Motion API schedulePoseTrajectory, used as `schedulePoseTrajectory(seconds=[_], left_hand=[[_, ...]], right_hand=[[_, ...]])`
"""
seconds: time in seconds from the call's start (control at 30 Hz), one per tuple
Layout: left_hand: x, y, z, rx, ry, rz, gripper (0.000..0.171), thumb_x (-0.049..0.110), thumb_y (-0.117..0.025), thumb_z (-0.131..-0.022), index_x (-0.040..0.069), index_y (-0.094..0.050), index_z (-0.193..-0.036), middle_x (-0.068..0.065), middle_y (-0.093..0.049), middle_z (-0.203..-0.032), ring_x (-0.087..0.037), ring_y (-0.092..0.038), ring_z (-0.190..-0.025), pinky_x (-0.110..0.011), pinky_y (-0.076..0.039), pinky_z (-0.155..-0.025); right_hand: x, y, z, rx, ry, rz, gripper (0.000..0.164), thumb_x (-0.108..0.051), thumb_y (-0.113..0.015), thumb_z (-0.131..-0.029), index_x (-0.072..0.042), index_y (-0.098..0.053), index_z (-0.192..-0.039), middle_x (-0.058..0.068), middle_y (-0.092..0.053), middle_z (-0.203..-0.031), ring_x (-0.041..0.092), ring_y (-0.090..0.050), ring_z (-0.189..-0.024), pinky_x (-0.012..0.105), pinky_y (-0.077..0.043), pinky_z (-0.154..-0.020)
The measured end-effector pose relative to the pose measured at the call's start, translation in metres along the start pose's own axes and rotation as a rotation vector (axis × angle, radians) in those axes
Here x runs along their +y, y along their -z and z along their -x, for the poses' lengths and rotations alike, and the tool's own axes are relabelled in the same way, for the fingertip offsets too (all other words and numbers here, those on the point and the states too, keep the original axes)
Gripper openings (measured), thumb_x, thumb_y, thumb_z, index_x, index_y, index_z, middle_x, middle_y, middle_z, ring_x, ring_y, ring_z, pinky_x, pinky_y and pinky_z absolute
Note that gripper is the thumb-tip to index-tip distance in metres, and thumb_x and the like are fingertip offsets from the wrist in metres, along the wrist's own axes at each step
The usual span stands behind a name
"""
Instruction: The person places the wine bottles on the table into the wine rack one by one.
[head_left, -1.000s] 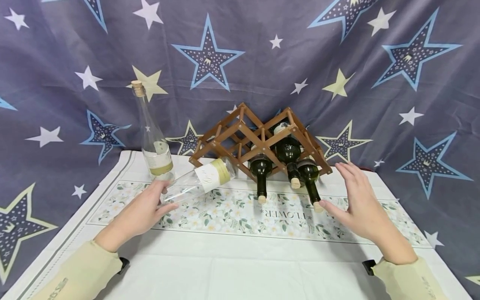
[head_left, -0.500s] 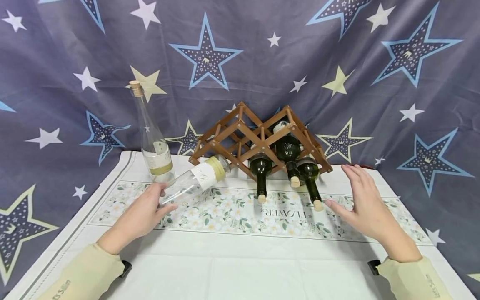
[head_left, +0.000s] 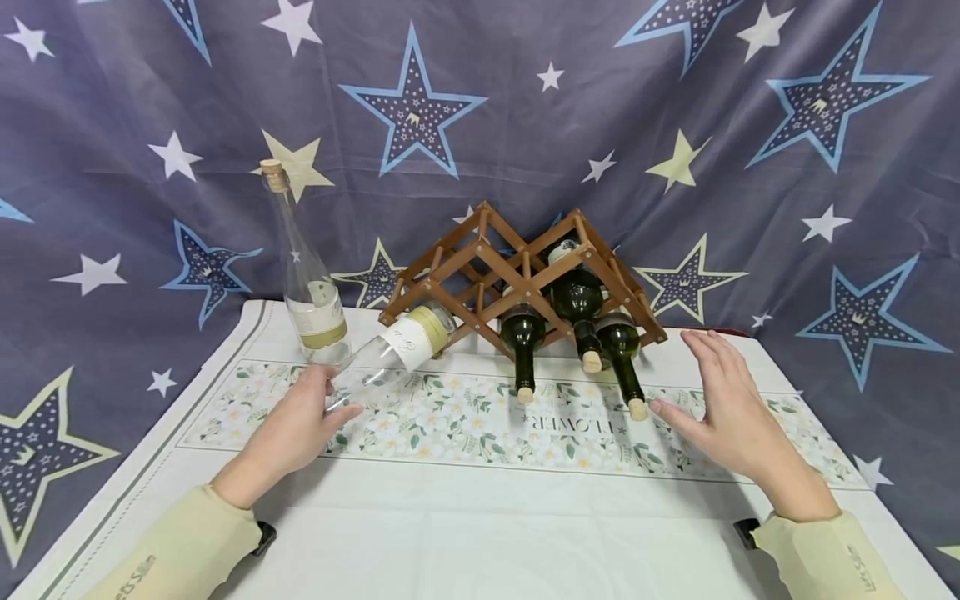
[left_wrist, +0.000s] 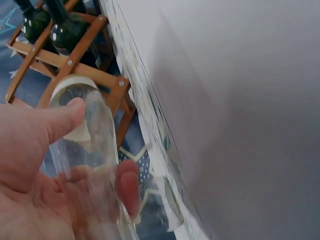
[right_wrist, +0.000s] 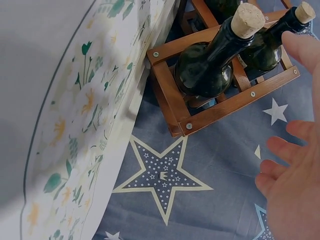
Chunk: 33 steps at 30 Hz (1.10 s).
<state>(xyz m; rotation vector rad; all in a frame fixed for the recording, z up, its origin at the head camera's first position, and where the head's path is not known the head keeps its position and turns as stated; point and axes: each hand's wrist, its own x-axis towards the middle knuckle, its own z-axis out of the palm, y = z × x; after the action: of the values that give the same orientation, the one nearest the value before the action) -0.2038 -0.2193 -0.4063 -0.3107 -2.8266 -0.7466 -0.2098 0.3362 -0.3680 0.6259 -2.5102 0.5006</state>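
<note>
My left hand (head_left: 300, 417) grips a clear glass wine bottle (head_left: 408, 342) around its neck end, which the hand partly hides. Tilted, the bottle has its base up at the lower left opening of the brown wooden wine rack (head_left: 528, 293). In the left wrist view the thumb lies along the clear glass and the fingers wrap its other side. My right hand (head_left: 731, 408) holds nothing, its fingers spread, beside the rack's right end. Its thumb is close to the cork of a dark green bottle (head_left: 618, 346) in the lower right slot.
Two more dark green bottles, one upper (head_left: 576, 296) and one lower (head_left: 522, 333), lie in the rack with corks facing me. A second clear bottle (head_left: 318, 317) with a cork stands upright left of it. Under everything is a white tablecloth (head_left: 510, 533) with a floral strip; a starry curtain hangs behind.
The clear bottle in my left hand has shifted left, then its base has risen a little toward the rack's lower left opening. My right hand has moved slightly right, away from the cork.
</note>
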Motion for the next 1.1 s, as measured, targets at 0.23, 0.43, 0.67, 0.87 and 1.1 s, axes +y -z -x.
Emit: schedulePoseTrajectory(seconds=[0.23, 0.43, 0.67, 0.87, 1.1], left_hand=[[0.014, -0.004, 0.003, -0.05, 0.096, 0.025, 0.07, 0.034, -0.065, -0.097, -0.012, -0.035, -0.141, -0.023, -0.054, -0.112, -0.033, -0.058, -0.097, -0.045, -0.048, -0.075], [0.024, -0.005, 0.006, -0.094, 0.137, 0.068, 0.07, 0.034, -0.063, -0.098, -0.013, -0.034, -0.14, -0.02, -0.054, -0.107, -0.03, -0.057, -0.097, -0.045, -0.048, -0.08], [0.035, -0.002, 0.007, -0.162, 0.154, 0.173, 0.064, 0.027, -0.061, -0.099, -0.015, -0.033, -0.139, -0.022, -0.053, -0.111, -0.029, -0.055, -0.096, -0.046, -0.048, -0.084], [0.04, 0.001, 0.007, -0.234, 0.194, 0.229, 0.066, 0.027, -0.058, -0.1, -0.014, -0.03, -0.143, -0.024, -0.053, -0.12, -0.03, -0.056, -0.101, -0.044, -0.049, -0.084], [0.045, -0.001, 0.003, -0.246, 0.212, 0.289, 0.067, 0.024, -0.056, -0.098, -0.013, -0.029, -0.147, -0.021, -0.053, -0.123, -0.028, -0.055, -0.102, -0.042, -0.049, -0.084]], right_hand=[[-0.001, -0.002, 0.001, -0.003, 0.001, 0.012, 0.099, -0.042, -0.077, -0.083, -0.008, -0.023, -0.16, 0.02, -0.026, -0.157, 0.036, -0.016, -0.147, 0.056, -0.016, -0.115], [-0.003, -0.002, 0.001, -0.01, -0.001, 0.007, 0.1, -0.043, -0.077, -0.083, -0.009, -0.022, -0.16, 0.02, -0.026, -0.158, 0.037, -0.014, -0.147, 0.057, -0.016, -0.115], [-0.005, -0.002, 0.001, -0.009, 0.001, 0.007, 0.1, -0.043, -0.078, -0.082, -0.006, -0.024, -0.159, 0.02, -0.026, -0.157, 0.037, -0.014, -0.147, 0.057, -0.015, -0.115], [-0.004, -0.004, 0.002, -0.01, 0.001, 0.003, 0.101, -0.043, -0.078, -0.082, -0.007, -0.024, -0.159, 0.02, -0.027, -0.157, 0.037, -0.014, -0.147, 0.058, -0.016, -0.115], [-0.006, -0.004, 0.002, -0.007, 0.006, -0.014, 0.101, -0.041, -0.08, -0.08, -0.005, -0.027, -0.158, 0.02, -0.027, -0.156, 0.037, -0.016, -0.147, 0.057, -0.016, -0.115]])
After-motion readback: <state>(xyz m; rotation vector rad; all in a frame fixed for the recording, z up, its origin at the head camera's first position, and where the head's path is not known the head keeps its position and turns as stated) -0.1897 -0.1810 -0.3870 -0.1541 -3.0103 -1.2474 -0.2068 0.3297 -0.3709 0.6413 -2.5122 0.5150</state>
